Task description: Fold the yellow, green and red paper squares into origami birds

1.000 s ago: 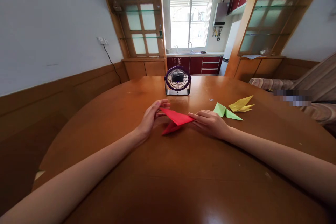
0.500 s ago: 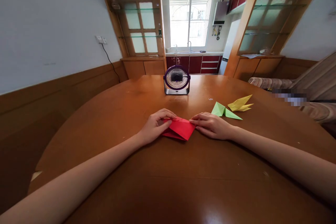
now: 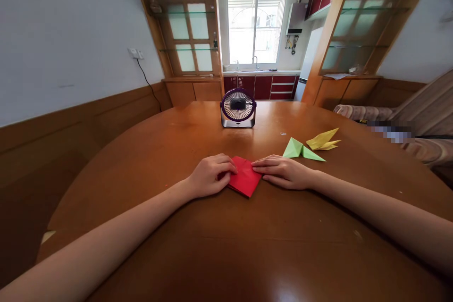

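Observation:
A folded piece of red origami paper (image 3: 247,179) lies on the table between my two hands, roughly diamond-shaped with a corner toward me. My left hand (image 3: 211,174) is closed at its left edge, fingertips on top and thumb by the lower side. Across the right edge rest the outstretched fingers of my right hand (image 3: 285,172), lying nearly flat with the thumb side on the tabletop. Just beyond the right hand is a folded green paper piece (image 3: 293,148). Behind that sits a folded yellow paper piece (image 3: 322,139) with pointed ends.
A small purple desk fan (image 3: 238,106) stands at the far middle of the brown wooden table (image 3: 226,255). Past the table are glass-shelved cabinets and a kitchen window (image 3: 256,28). Striped seating (image 3: 368,112) is at the right.
The red paper's raised front layer now lies flatter, and its near corner has shifted slightly toward me. My left hand has moved down and its fingers have curled; the right hand has barely moved.

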`<state>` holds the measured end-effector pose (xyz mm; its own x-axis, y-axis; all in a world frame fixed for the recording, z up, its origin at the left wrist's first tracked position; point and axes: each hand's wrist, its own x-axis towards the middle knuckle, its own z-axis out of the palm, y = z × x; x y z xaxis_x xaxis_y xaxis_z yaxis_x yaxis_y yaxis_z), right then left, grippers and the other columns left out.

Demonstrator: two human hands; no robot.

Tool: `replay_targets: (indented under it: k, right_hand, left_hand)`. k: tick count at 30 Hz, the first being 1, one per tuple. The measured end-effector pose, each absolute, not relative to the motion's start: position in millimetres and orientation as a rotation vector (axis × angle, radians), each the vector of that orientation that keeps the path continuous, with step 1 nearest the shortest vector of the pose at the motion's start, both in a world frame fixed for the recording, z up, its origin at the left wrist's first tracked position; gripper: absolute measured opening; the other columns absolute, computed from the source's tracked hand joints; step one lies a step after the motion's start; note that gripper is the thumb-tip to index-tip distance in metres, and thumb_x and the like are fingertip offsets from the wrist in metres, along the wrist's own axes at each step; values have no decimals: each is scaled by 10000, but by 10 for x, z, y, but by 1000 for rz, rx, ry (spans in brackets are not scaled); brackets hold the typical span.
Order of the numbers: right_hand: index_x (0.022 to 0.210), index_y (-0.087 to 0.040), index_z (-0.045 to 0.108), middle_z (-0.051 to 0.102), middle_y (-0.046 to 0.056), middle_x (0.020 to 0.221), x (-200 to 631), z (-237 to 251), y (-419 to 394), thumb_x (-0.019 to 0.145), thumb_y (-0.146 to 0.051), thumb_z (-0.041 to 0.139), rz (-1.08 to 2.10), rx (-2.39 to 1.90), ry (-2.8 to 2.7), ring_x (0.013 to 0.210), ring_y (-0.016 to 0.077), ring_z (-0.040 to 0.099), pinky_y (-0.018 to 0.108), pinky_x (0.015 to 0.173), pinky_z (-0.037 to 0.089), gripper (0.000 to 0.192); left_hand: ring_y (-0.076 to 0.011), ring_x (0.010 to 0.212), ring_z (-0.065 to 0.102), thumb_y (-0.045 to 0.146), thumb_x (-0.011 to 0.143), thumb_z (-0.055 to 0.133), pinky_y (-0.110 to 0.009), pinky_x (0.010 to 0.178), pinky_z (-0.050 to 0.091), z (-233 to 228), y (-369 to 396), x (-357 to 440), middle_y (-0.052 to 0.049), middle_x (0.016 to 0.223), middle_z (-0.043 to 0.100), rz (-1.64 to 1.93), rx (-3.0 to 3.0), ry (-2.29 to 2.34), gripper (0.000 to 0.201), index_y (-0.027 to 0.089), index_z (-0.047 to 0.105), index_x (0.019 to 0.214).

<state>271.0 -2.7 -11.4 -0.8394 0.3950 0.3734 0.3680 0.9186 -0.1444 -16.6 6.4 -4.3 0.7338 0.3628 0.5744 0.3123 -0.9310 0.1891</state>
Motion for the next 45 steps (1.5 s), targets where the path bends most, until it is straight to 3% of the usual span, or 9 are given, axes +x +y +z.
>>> replay_targets:
  k: [7, 11, 14, 17, 21, 26, 34, 42, 45]
  right_hand:
    - [1320, -171, 557, 583, 127, 1331, 2712, -127, -11, 977, -228, 461, 79, -525, -2703, 1239, 232, 532, 461, 1034, 444, 361]
    - [1331, -180, 548, 587, 134, 1320, 2713, -124, -9, 979, -231, 454, 46, -508, -2705, 1233, 234, 531, 471, 1020, 446, 368]
    - [1330, -186, 550, 591, 136, 1311, 2720, -127, 1, 977, -234, 454, 14, -483, -2699, 1232, 235, 528, 480, 1020, 441, 369]
    - [1319, -185, 561, 590, 130, 1315, 2725, -130, 12, 975, -237, 458, -2, -479, -2717, 1243, 233, 517, 481, 1041, 422, 363]
    - [1266, -174, 600, 621, 122, 1270, 2718, -128, 8, 968, -235, 468, -62, -481, -2694, 1210, 226, 542, 478, 1054, 408, 331]
    - [1084, -193, 677, 710, 72, 1051, 2707, -125, -19, 943, -221, 507, -148, -470, -2586, 1025, 196, 631, 481, 1038, 409, 222]
    - [821, -184, 678, 700, 35, 843, 2716, -93, -50, 933, -203, 507, -81, -512, -2516, 821, 157, 648, 474, 1053, 381, 205]
    - [859, -181, 678, 680, 45, 849, 2718, -78, -59, 955, -226, 470, -41, -552, -2546, 805, 158, 631, 475, 1039, 394, 234]
    - [858, -178, 675, 674, 49, 840, 2710, -85, -55, 957, -224, 469, -67, -538, -2541, 793, 161, 623, 465, 1013, 418, 233]
  left_hand:
    - [-174, 822, 616, 118, 829, 469, -301, 764, 499, -48, 71, -160, -50, 875, 681, 850, 2907, 591, 218, 176, 673, 881]
    - [-204, 1013, 612, 203, 891, 465, -355, 921, 482, -49, 88, -117, -81, 1085, 670, 711, 2908, 777, 255, 174, 666, 1045]
    - [-238, 1244, 516, 289, 943, 440, -437, 1118, 326, -32, 110, -37, -119, 1339, 567, 501, 2937, 884, 383, 143, 572, 1271]
    - [-242, 1399, 350, 336, 991, 349, -437, 1187, 186, -20, 129, 70, -151, 1486, 412, 228, 2948, 937, 498, 80, 433, 1409]
    - [-211, 1465, 188, 412, 1018, 224, -390, 1200, 128, -67, 167, 148, -144, 1563, 236, 47, 2931, 939, 593, 65, 255, 1498]
    - [-191, 1480, 79, 534, 1007, 135, -363, 1203, 79, -140, 193, 99, -102, 1593, 97, -2, 2879, 930, 672, 116, 136, 1533]
    - [-222, 1481, 78, 555, 1001, 185, -400, 1203, 67, -128, 127, 80, -120, 1589, 100, 53, 2895, 948, 687, 121, 151, 1532]
    - [-207, 1474, 137, 541, 1004, 218, -408, 1203, 90, -123, 106, -51, -110, 1582, 156, 119, 2856, 896, 651, 158, 176, 1529]
    - [-198, 1465, 187, 504, 1016, 224, -409, 1203, 113, -103, 113, -60, -91, 1573, 227, 175, 2834, 903, 592, 175, 267, 1506]
